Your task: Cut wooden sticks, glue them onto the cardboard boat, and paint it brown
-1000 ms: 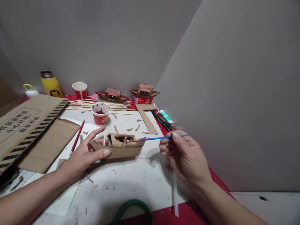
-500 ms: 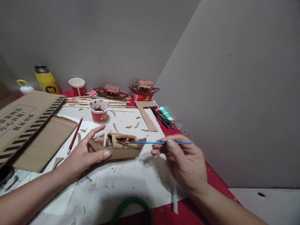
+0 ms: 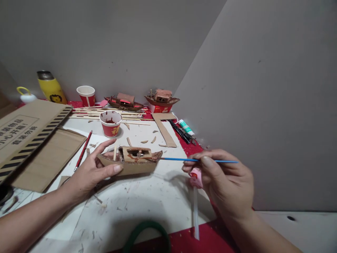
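Observation:
A small cardboard model boat [image 3: 137, 169] with a cabin is gripped at its left end by my left hand [image 3: 98, 172], thumb on the near side. Brown paint marks the cabin wall and the deck edge; most of the hull side is bare cardboard. My right hand [image 3: 223, 179] pinches a thin blue paintbrush [image 3: 179, 159] held level. The brush's brown tip reaches the right part of the cabin; whether it touches is hard to tell. Beyond the boat stands a red and white paper cup [image 3: 110, 130] with dark red-brown paint inside.
Two painted model boats, one on the table [image 3: 123, 103] and one on a red box [image 3: 162, 99], stand at the back. Thin wooden sticks [image 3: 89, 113], cardboard sheets [image 3: 50, 158], a red pencil [image 3: 83, 151], markers [image 3: 180, 131] and a yellow bottle [image 3: 52, 89] lie around.
My right hand has moved right with the paintbrush, so its tip has slid from the cabin's middle toward its right end. The boat has tilted slightly, and a pink object beside my right hand now shows.

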Motion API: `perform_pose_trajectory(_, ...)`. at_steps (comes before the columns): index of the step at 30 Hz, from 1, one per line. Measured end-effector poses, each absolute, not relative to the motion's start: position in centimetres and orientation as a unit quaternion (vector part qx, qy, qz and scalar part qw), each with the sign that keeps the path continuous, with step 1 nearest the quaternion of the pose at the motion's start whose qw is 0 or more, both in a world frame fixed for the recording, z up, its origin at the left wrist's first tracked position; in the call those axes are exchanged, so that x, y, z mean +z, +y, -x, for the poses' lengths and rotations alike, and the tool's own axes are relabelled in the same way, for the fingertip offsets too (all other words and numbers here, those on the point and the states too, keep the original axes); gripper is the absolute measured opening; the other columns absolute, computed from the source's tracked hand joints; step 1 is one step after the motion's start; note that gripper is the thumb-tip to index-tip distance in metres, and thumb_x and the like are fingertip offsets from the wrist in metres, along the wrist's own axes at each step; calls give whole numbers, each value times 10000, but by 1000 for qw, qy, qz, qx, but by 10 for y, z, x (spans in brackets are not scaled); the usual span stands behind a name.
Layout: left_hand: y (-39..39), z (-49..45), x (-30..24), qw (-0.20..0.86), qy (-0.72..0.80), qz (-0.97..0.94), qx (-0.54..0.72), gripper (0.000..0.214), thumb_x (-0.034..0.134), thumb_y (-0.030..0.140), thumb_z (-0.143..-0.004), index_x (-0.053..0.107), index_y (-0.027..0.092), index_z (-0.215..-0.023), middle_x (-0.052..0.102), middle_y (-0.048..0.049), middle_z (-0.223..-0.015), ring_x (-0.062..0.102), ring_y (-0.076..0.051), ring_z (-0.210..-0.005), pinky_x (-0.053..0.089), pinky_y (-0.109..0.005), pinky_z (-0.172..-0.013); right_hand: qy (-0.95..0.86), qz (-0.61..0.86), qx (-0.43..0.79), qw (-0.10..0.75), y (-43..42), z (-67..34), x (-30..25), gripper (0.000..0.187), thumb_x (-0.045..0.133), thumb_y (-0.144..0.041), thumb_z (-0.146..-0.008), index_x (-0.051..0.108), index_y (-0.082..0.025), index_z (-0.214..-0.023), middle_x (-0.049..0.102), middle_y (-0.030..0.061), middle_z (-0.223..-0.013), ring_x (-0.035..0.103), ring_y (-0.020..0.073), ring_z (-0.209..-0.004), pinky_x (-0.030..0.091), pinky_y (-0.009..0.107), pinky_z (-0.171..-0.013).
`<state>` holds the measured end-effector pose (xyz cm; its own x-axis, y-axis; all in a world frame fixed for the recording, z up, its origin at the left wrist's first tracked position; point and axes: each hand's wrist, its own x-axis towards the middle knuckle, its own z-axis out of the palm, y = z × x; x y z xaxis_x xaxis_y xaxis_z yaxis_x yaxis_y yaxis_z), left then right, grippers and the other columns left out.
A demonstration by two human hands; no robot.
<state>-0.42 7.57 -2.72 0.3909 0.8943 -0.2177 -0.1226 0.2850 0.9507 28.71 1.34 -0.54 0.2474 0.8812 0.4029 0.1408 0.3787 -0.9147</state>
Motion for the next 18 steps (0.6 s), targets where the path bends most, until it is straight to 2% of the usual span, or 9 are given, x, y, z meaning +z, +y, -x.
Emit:
perform_pose_trajectory(5,76,5,-30,687,411,-468,374,916,854,388,-733,365,305,-1502,754,-125,-1183,725,-344,-1058,568,-416,-878,-551,471,259,638,9,-292,-4,65,700,-324,-914,740,-273,-919,756,38,-799,742,202,-673,623,306,-556)
perform_pose_trajectory(8,76,4,-28,684,415,-469,373,947,870,407,-700,373,290,-1498,761,-123,-1174,723,-346,-1068,579,-372,-839,-571,452,277,627,4,-287,-2,100,653,-286,-948,751,-298,-969,763,30,-834,745,186,-708,639,307,-621)
perform_pose_trajectory(12,77,1,-22,665,436,-482,367,999,902,431,-623,414,261,-1477,759,-125,-1179,743,-341,-997,589,-351,-794,-658,417,244,578,-3,-278,-5,261,625,-154,-943,752,-315,-1105,781,38,-952,762,189,-777,648,322,-698)
perform_pose_trajectory(18,76,1,-20,644,454,-499,360,987,898,448,-608,446,247,-1462,770,-112,-1151,731,-349,-1016,580,-358,-805,-744,381,183,517,-1,-277,-4,478,620,-18,-847,731,-326,-1194,799,53,-988,773,229,-840,657,365,-725)
